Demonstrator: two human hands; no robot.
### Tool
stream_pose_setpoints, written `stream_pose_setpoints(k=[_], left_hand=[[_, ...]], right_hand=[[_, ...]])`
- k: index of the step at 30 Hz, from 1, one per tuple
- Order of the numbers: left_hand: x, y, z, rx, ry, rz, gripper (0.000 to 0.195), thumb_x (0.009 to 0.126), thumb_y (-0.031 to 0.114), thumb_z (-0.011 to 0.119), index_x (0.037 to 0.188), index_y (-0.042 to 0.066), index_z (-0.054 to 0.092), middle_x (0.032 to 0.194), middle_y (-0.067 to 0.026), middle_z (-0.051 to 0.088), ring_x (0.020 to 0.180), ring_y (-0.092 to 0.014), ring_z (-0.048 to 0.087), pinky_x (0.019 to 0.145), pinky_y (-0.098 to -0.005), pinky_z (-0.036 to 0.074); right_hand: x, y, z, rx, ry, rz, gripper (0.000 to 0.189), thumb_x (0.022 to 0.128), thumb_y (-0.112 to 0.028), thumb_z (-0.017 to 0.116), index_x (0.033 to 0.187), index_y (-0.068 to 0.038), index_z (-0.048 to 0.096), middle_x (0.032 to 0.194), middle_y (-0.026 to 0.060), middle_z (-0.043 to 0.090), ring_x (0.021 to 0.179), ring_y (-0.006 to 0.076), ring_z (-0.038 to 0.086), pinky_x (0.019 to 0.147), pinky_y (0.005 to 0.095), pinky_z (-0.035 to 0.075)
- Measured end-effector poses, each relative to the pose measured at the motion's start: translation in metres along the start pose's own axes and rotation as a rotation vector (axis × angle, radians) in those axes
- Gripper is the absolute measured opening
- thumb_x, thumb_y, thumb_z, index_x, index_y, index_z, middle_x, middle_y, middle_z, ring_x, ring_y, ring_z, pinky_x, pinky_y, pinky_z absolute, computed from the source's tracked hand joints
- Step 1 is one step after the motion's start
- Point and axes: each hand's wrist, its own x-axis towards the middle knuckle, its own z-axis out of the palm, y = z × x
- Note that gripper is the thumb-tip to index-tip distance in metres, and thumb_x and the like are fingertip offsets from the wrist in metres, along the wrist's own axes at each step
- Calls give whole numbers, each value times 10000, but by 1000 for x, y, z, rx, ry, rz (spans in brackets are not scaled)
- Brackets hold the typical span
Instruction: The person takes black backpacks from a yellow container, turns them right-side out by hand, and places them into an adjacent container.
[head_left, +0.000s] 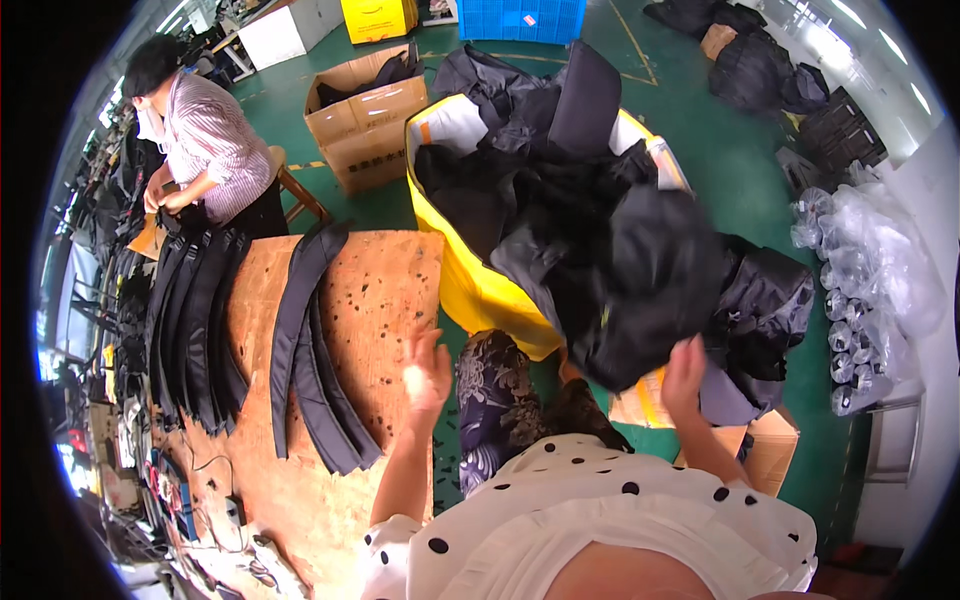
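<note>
My left hand (427, 375) hovers by the right edge of the wooden table (382, 300), its fingers apart and nothing in it. To its left, a few padded black straps (322, 375) lie crossed on the wood. My right hand (684, 379) is at the lower edge of a blurred black fabric piece (652, 270), perhaps a bag body; whether the fingers grip it is unclear. That piece lies over or hangs above a heap of black fabric pieces (495, 187). The heap fills a large yellow bin (480, 289) with a white inside.
More black straps (199, 322) lie in a row at the table's far left, near a seated co-worker (210, 142). Cardboard boxes (367, 124) and a blue crate (521, 19) stand beyond. Black fabric (765, 315) and clear plastic-wrapped rolls (862, 300) are at right.
</note>
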Motion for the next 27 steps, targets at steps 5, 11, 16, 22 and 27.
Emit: stream_pose_setpoints(k=[5, 11, 16, 22, 27], left_hand=[[14, 87, 40, -189, -173, 132, 215, 776, 61, 593, 986, 17, 571, 1105, -159, 534, 959, -327, 557, 806, -349, 463], [78, 122, 96, 116, -83, 221, 460, 774, 314, 616, 1126, 38, 512, 1198, -169, 468, 1071, -354, 473, 908, -427, 368], [121, 126, 124, 744, -692, -1, 304, 769, 226, 585, 1020, 54, 593, 1068, -155, 572, 996, -330, 542, 868, -410, 408], [107, 97, 78, -19, -64, 269, 334, 685, -78, 476, 964, 39, 618, 1071, -150, 593, 1069, -319, 526, 920, -361, 412], [93, 175, -8, -144, 181, 698, 537, 505, -107, 453, 1013, -15, 601, 1136, -201, 550, 1131, -408, 466, 957, -436, 380]], right_hand=[[-123, 54, -30, 213, -408, 634, 271, 862, -81, 463, 1091, 63, 484, 924, 140, 595, 879, 190, 558, 736, 307, 455], [-120, 83, -32, 130, -835, 691, 307, 807, -42, 525, 1107, 20, 498, 842, 123, 636, 694, 180, 614, 639, 328, 499], [-107, 73, -30, -268, -1110, 459, 301, 830, -195, 503, 1081, -29, 529, 992, 179, 603, 916, 300, 584, 781, 393, 461], [-20, -37, -52, -326, -1650, 254, 275, 836, -238, 473, 1018, -58, 574, 1018, 168, 593, 937, 298, 573, 759, 388, 457], [73, -96, -23, 140, -507, -299, 367, 727, -9, 596, 1085, -36, 518, 1093, 155, 540, 936, 287, 566, 763, 358, 457]])
